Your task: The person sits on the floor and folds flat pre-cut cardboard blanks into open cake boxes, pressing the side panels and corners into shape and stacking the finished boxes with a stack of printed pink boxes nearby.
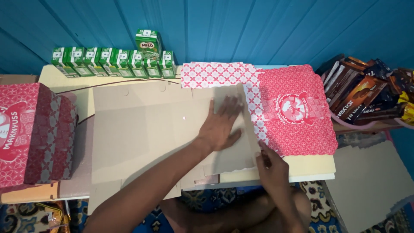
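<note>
Flat cardboard box blank under our hands

Our left hand (221,125) lies spread, fingers apart, pressing the box blank (146,129) on the table (310,166); our right hand (271,166) pinches the blank's scalloped flap edge beside the red patterned panel (297,112).

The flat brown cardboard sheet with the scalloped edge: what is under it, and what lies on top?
On the flat brown cardboard sheet the left hand presses flat. Under it shows the pale low table; the right hand grips its scalloped edge. Anything beneath its middle is covered.
</note>
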